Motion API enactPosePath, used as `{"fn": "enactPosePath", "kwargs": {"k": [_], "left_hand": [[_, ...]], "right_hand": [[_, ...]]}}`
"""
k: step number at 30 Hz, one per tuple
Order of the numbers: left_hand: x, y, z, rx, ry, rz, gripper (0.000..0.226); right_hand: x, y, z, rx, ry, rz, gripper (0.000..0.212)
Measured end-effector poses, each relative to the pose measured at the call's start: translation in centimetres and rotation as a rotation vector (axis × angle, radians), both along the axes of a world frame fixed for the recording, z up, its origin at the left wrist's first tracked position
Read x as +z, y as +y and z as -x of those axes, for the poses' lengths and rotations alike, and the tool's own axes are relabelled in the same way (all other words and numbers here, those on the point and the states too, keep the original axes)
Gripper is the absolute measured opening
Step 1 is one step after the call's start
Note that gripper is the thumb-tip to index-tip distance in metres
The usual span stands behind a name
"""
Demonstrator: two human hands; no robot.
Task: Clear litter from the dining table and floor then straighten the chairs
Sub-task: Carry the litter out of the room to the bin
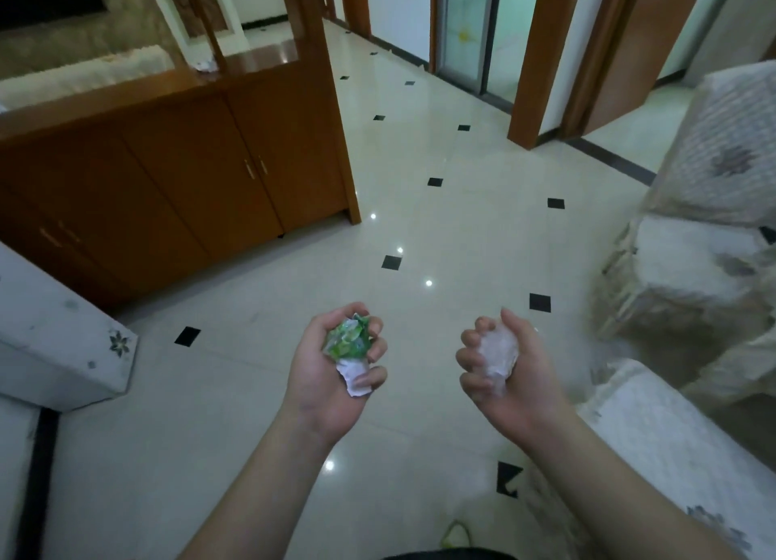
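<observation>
Both forearms are bare to the bottom of the picture, no sleeves in view; left hand (336, 364) and right hand (502, 368) wear nothing (dark clothing (449, 555) shows at the lower edge)

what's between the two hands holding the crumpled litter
Nothing: in the head view only bare tiled floor shows between the left hand and the right hand.

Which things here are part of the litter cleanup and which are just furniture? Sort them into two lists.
Part of the job:
- green crumpled wrapper and white paper scrap, gripped in the left hand
- clear crumpled plastic, gripped in the right hand
- crumpled white paper on the cabinet ledge

Just there:
- wooden cabinet
- covered furniture
- tiled floor
</observation>
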State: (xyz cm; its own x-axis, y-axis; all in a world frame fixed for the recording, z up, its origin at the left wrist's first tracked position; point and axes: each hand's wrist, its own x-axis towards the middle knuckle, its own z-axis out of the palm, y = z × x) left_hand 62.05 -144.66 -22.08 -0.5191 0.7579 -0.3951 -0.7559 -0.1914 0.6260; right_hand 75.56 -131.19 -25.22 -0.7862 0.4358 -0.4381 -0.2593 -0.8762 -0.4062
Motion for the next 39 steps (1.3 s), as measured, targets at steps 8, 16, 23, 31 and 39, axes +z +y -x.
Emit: {"fn": "enactPosePath", "kwargs": {"k": [8, 16, 23, 31, 39], "left_hand": [[-1.1, 8.7, 8.0, -0.022, -0.057, -0.032, 0.016], [-3.3, 17.1, 20.4, -0.082, -0.101, -0.038, 0.013], [-2.0, 27.3, 30.1, -0.254, -0.007, -0.019, 0.012], [-3.5, 41.5, 31.6, -0.515, -0.056, -0.021, 0.016], [-3.5, 58.2, 30.5, -0.655, -0.065, -0.016, 0.027]], "right_hand": [[-0.7, 7.7, 8.4, -0.053, -0.022, 0.056, 0.024], [-0.9, 14.7, 22.7, -0.043, 0.019, 0.012, 0.021], [-0.3, 23.9, 27.5, -0.242, -0.009, -0.082, 0.023], [-3.1, 34.9, 26.8, -0.468, 0.074, -0.057, 0.043], [-3.1, 50.7, 25.2, -0.616, 0.034, -0.078, 0.039]]}}
